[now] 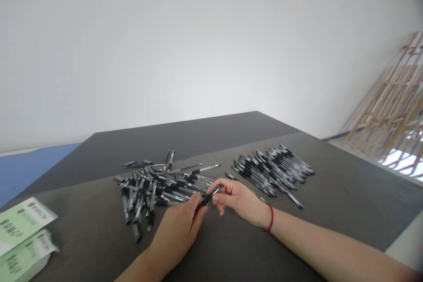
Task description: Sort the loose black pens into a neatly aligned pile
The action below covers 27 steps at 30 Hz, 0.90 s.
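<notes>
A black pen (210,195) is held between my two hands above the near part of the dark table (205,246). My left hand (180,224) grips its lower end, thumb pressed against the fingers. At its upper end, the thumb and fingers of my right hand (235,198) pinch the tip, with a red cord on that wrist. Just beyond my left hand lies a jumbled heap of pen parts (155,185), clear barrels and black grips mixed. To the right of my right hand, many pens (271,167) lie side by side in a row.
Green-and-white packages (24,224) lie at the table's left edge. A blue surface (36,165) shows beyond the left side. A white wall (198,44) rises behind the table. Wooden frames (393,92) lean at the far right.
</notes>
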Available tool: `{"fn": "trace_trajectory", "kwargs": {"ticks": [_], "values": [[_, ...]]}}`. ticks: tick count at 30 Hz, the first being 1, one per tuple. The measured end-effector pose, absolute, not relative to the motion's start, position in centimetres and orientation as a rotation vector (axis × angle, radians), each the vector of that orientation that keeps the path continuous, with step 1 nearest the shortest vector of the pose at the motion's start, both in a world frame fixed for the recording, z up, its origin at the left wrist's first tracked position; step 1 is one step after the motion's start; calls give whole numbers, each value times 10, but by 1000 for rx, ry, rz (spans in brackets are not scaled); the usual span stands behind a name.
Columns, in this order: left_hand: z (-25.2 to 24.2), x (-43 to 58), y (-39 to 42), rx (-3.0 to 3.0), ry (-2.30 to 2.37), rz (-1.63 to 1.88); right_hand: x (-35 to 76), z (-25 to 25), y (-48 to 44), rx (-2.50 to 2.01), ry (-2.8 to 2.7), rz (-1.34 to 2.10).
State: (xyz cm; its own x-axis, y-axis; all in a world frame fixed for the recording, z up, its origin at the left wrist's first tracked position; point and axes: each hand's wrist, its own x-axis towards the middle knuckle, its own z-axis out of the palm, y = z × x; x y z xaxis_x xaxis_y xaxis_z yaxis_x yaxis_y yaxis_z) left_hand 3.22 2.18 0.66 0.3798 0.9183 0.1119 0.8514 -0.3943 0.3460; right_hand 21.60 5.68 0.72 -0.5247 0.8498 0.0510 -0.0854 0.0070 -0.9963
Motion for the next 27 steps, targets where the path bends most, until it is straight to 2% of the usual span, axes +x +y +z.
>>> {"fn": "trace_trajectory", "kwargs": {"ticks": [5, 8, 13, 15, 24, 27], "values": [[8, 33, 18, 2375, 1454, 481, 220, 12, 61, -835, -1592, 1485], [7, 28, 22, 2354, 1391, 515, 233, 19, 73, -997, -1742, 1273], [-2, 19, 33, 2323, 1455, 512, 251, 23, 82, -1529, -2249, 347], [-5, 18, 35, 2331, 1457, 508, 252, 21, 81, -1680, -2356, 99], [-6, 19, 37, 2361, 1423, 500, 259, 11, 90, -1717, -2327, -334], [-5, 20, 36, 2356, 1419, 491, 270, -3, 94, -1717, -2298, -367]]}}
